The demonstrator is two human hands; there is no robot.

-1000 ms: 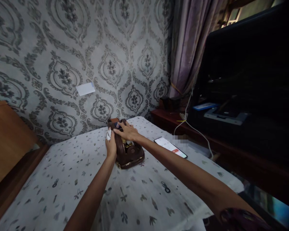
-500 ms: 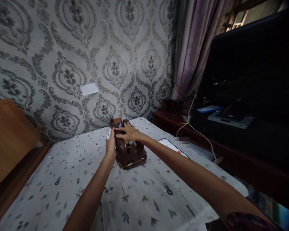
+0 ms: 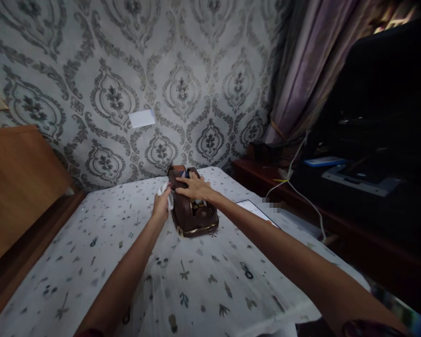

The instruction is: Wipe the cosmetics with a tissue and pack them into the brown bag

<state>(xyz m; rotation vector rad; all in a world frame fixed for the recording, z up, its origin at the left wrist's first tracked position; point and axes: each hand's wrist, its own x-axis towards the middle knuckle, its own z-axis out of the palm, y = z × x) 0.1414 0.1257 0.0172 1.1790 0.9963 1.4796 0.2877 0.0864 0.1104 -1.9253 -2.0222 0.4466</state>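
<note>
A brown leather bag [image 3: 185, 213] with a gold zip along its near bottom edge rests on the patterned white sheet. Its top gapes, and some small gold and pale items show inside, too small to name. At the bag's left side, my left hand [image 3: 160, 206] is closed on a crumpled white cloth [image 3: 170, 202]. My right hand [image 3: 195, 188] lies across the top of the bag, fingers stretched out and spread, touching its upper left part. The far side of the bag is partly hidden behind that hand.
A tablet [image 3: 256, 211] with a lit screen lies right of the bag. The bed sheet [image 3: 203, 290] reaches a patterned wall behind. On the right are a dark red table [image 3: 252, 175], a white cable [image 3: 307, 203] and a large black object [image 3: 379, 107]; a wooden panel [image 3: 21, 187] stands left.
My left hand with the white cloth has come slightly away from the bag's side. My right hand stays spread on the bag. The view has shifted, so the scene sits further right.
</note>
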